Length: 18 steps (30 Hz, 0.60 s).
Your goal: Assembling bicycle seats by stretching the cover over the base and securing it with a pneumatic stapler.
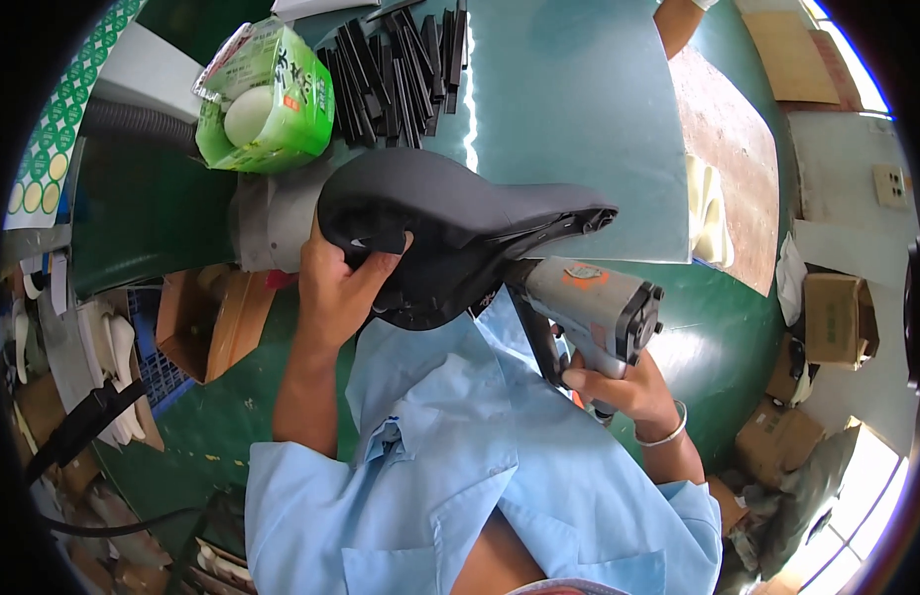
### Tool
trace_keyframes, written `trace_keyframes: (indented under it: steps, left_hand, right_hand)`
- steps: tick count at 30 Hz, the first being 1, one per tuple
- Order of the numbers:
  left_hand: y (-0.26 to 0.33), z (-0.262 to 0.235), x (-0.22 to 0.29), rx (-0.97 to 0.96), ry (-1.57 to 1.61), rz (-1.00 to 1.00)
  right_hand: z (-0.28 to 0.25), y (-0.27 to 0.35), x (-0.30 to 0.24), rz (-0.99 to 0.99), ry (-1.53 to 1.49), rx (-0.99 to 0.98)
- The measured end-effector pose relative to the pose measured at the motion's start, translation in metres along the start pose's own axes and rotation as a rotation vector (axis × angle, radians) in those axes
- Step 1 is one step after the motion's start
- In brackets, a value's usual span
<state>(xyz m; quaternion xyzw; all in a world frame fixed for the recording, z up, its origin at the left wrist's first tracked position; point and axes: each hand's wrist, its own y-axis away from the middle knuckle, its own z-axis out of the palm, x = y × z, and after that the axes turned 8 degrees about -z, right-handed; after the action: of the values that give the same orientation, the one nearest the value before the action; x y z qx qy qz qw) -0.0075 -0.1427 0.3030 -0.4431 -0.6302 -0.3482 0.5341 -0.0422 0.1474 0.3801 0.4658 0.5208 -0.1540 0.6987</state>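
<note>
Light-blue shirt (460, 466) nearest the lens — both hands at work above it.

Left hand (341, 288) is clamped on the wide rear of a black bicycle saddle (450, 213), held over the green bench (579, 109). Right hand (624, 387) is closed round the grip of a grey power tool (589, 307) — its nose just under the saddle. Black strips (401, 69) and a green packet (267, 94) lie beyond.

Left hand (343, 288) raised, forearm bare and near vertical, fingers curled over an edge, thumb on the near side. Right hand (619, 389) lower right, fist clamped around a grip, index finger forward, wrist bent, bangle on it. Both elbows tucked near torso.
</note>
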Motion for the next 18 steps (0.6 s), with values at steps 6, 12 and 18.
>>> trace_keyframes:
  steps: [6, 12, 18]
  left_hand:
    - [-0.003, 0.001, 0.000, 0.019, 0.010, -0.035]
    - [0.002, 0.001, -0.003, 0.001, 0.038, -0.062]
    - [-0.002, 0.003, -0.001, 0.029, 0.043, -0.057]
  right_hand:
    - [-0.005, 0.000, 0.001, 0.019, 0.049, -0.113]
    - [0.016, 0.002, -0.013, 0.041, 0.137, -0.127]
    - [0.007, 0.006, -0.006, -0.006, 0.261, -0.215]
